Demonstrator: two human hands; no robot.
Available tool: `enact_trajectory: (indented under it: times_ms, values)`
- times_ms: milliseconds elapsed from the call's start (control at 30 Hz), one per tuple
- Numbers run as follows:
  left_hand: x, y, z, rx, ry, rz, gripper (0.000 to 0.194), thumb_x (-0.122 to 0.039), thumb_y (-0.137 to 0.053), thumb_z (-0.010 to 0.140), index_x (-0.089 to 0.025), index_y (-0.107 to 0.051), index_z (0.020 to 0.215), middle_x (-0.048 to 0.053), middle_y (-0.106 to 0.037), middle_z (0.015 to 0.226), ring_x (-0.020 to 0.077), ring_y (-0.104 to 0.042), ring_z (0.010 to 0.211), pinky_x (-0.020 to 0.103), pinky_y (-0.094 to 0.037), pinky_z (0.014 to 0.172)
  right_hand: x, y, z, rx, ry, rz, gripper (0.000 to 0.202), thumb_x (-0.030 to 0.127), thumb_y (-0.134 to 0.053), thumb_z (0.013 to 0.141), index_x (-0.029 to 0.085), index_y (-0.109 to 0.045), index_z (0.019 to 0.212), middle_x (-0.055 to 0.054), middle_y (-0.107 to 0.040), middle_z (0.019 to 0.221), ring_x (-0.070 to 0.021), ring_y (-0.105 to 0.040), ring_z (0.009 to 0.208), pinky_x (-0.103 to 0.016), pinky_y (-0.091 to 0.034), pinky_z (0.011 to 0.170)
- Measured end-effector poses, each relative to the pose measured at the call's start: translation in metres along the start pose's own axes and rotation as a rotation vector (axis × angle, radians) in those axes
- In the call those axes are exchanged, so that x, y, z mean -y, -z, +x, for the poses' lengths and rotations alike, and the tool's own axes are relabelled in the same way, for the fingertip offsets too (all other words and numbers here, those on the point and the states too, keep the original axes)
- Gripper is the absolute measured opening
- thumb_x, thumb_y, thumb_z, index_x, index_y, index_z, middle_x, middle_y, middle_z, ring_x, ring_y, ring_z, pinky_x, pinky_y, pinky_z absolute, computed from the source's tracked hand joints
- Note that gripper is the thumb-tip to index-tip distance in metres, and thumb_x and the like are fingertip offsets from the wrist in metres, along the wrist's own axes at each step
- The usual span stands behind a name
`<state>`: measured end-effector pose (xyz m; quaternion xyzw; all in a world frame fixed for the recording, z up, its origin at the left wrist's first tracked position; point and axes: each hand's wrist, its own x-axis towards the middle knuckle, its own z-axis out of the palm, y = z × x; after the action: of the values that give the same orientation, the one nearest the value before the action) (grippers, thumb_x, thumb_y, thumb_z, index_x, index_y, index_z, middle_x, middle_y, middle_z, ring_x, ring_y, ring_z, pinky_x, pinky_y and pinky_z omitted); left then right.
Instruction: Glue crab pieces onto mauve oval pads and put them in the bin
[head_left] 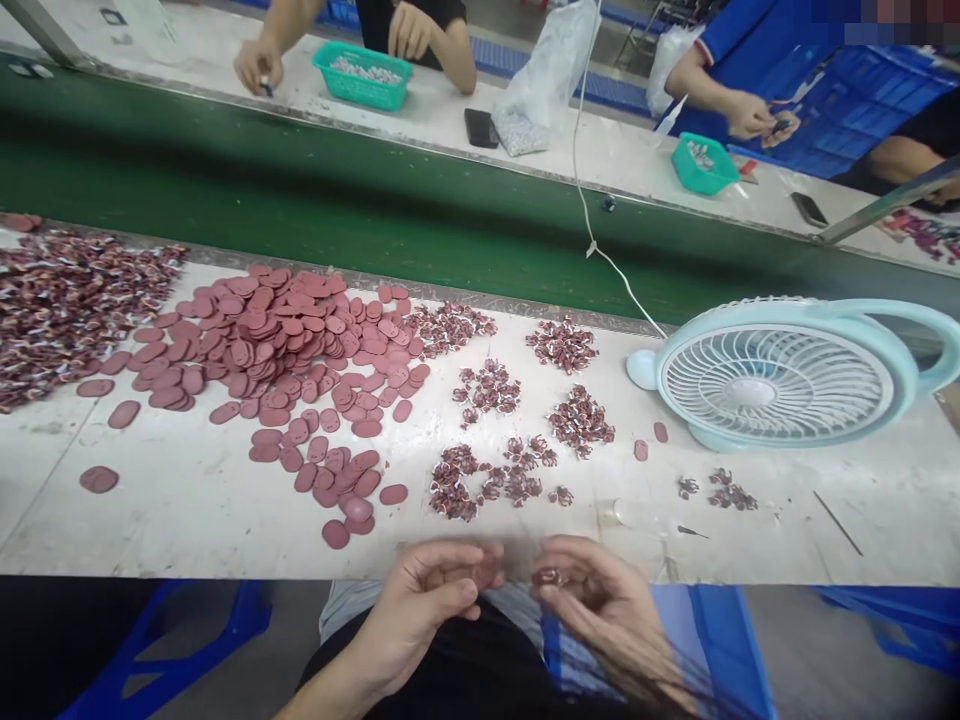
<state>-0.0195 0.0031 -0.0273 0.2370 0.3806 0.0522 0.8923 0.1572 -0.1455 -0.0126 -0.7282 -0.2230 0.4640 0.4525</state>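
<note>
My left hand point(420, 610) is below the table's near edge, pinching a dark red oval piece point(491, 567) between thumb and fingers. My right hand point(600, 600) is beside it, its fingertips closed on a small red-and-white part point(547, 577). The two hands almost touch over my lap. On the white table point(187, 520) above them lies a heap of the same red oval pieces point(277, 340) and several small clusters of red-and-white parts point(487, 470).
A light blue desk fan point(787, 372) lies at the right, its white cable point(592, 240) crossing the green conveyor belt point(300, 190). A big pile of parts point(67, 300) is far left. Across the belt, other people's hands work beside teal baskets point(362, 75) point(701, 165), a plastic bag point(544, 85).
</note>
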Motion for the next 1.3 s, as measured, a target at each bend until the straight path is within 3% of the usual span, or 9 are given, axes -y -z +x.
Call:
enact_trajectory:
  times_ms: [133,267,467,600,733,1000,1300]
  values:
    - [0.009,0.002,0.002,0.036,-0.074,0.028,0.023,-0.025,-0.085,0.069,-0.027,-0.079,0.091,0.006,-0.074,0.116,0.0108,-0.072,0.088,0.016,-0.057,0.071,0.007,-0.026,-0.010,0.024,0.243,0.085,0.029,0.024,-0.070,0.086,0.040,-0.075,0.108,-0.003,-0.073,0.103,-0.0152,-0.073,0.095,-0.023,-0.063,0.077]
    - [0.013,0.008,0.004,0.105,-0.161,0.072,0.022,-0.020,-0.083,0.070,-0.027,-0.080,0.091,0.005,-0.072,0.121,0.0131,-0.072,0.102,0.020,-0.059,0.090,0.019,-0.040,-0.005,-0.047,0.356,0.086,0.032,0.016,-0.071,0.082,0.039,-0.076,0.104,-0.001,-0.066,0.096,-0.0096,-0.070,0.080,-0.018,-0.061,0.068]
    - [0.012,0.008,0.003,0.168,-0.167,0.067,0.027,-0.018,-0.079,0.075,-0.029,-0.075,0.099,0.003,-0.071,0.125,0.0139,-0.073,0.106,0.023,-0.059,0.096,0.022,-0.044,-0.005,-0.082,0.363,-0.021,0.031,0.019,-0.071,0.084,0.041,-0.076,0.105,0.003,-0.072,0.083,-0.0057,-0.069,0.070,-0.010,-0.057,0.061]
    - [0.011,0.008,0.000,0.148,-0.157,0.067,0.022,-0.017,-0.081,0.073,-0.022,-0.073,0.092,0.003,-0.071,0.124,0.0122,-0.073,0.104,0.020,-0.058,0.093,0.023,-0.043,-0.006,-0.103,0.362,-0.061,0.029,0.018,-0.073,0.083,0.040,-0.077,0.102,0.004,-0.071,0.080,-0.0047,-0.067,0.066,-0.009,-0.055,0.058]
    - [0.008,0.006,-0.001,0.104,-0.126,0.130,0.011,-0.019,-0.082,0.072,-0.015,-0.074,0.079,0.004,-0.072,0.119,0.0098,-0.072,0.101,0.016,-0.056,0.090,0.027,-0.041,-0.005,-0.068,0.297,-0.052,0.020,0.021,-0.073,0.083,0.035,-0.078,0.097,0.002,-0.072,0.081,-0.0057,-0.069,0.068,-0.009,-0.055,0.058]
    - [0.014,0.007,-0.001,0.063,-0.146,0.135,0.012,-0.023,-0.082,0.072,-0.014,-0.075,0.072,0.005,-0.075,0.095,0.0133,-0.072,0.093,0.021,-0.056,0.087,0.026,-0.042,-0.005,-0.032,0.129,0.023,0.010,0.031,-0.074,0.084,0.029,-0.078,0.092,0.000,-0.076,0.090,-0.0110,-0.074,0.078,-0.015,-0.059,0.067]
    - [0.011,0.000,-0.004,0.064,-0.130,0.110,0.015,-0.026,-0.083,0.072,-0.013,-0.074,0.073,0.003,-0.071,0.079,0.0106,-0.069,0.084,0.019,-0.054,0.080,0.041,-0.039,-0.005,-0.064,0.325,-0.122,0.015,0.023,-0.073,0.084,0.031,-0.077,0.095,0.002,-0.075,0.087,-0.0073,-0.072,0.075,-0.011,-0.059,0.068]
